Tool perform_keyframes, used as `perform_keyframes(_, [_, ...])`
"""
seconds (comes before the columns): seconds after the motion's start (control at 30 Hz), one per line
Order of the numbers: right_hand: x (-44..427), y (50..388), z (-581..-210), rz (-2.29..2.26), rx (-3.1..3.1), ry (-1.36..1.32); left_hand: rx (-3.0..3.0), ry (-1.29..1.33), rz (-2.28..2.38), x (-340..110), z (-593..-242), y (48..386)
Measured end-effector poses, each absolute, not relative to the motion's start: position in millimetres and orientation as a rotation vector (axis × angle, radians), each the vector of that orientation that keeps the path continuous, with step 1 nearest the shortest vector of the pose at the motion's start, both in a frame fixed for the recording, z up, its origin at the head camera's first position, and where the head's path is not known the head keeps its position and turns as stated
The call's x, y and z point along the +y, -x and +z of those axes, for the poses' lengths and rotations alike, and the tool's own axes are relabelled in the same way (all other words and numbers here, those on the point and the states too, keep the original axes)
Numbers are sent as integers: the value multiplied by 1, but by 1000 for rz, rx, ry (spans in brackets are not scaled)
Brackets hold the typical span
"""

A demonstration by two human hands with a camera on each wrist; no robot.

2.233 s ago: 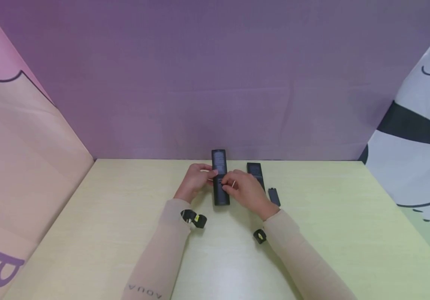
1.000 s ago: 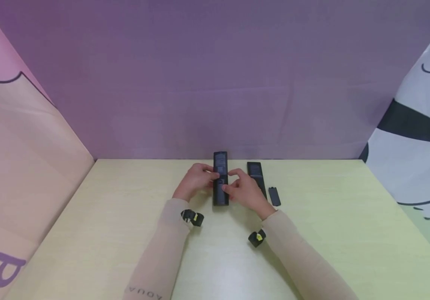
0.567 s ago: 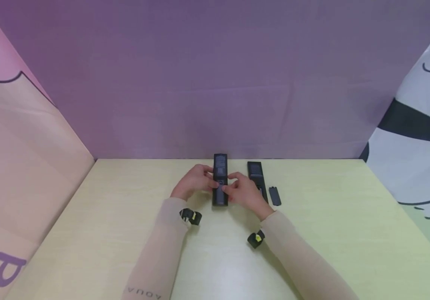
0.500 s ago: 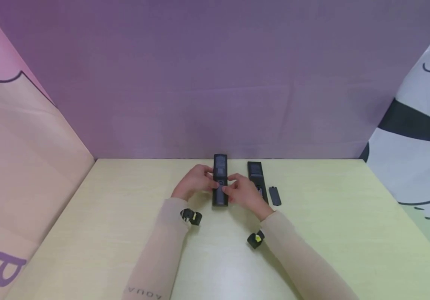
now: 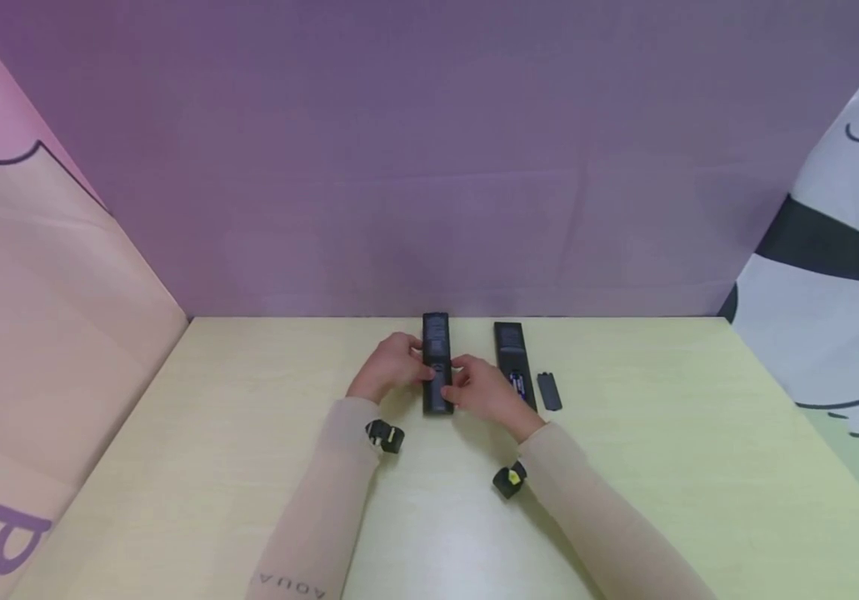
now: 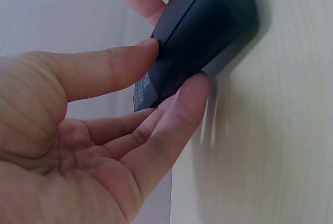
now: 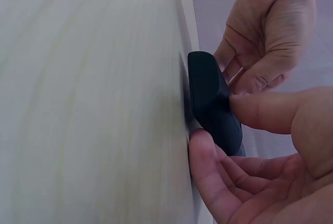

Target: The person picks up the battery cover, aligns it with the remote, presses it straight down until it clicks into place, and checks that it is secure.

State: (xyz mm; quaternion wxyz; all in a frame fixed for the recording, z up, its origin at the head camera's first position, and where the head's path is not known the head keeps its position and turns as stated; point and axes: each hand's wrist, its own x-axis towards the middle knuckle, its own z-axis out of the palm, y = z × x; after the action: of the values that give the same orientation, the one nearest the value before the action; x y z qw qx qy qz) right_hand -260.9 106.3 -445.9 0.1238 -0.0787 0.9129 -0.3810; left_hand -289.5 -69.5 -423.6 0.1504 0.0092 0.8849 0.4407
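A black remote control lies back side up in the head view, its far end near the back edge of the table. From its left side my left hand grips it, with the thumb on the back and the fingers along the edge. My right hand pinches the right edge, thumb on top near the lower half. In the left wrist view the remote's near end is tilted close to the tabletop. A second black remote lies right of my right hand, its battery compartment uncovered and batteries showing.
A small dark battery cover lies right of the second remote. The pale wooden table meets a purple backdrop behind the remotes. Printed panels stand at the left and right sides.
The held remote has come down and slightly nearer. My right hand has gone from fingers over its middle to pinching its edge; the left thumb has slid lower. The second remote's batteries now show.
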Motion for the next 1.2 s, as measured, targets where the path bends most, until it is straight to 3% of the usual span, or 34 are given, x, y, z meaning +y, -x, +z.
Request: perform_keyframes(1.2, [102,259,-449,-1048,2705,329,2566,5,1249,-67,-428,287])
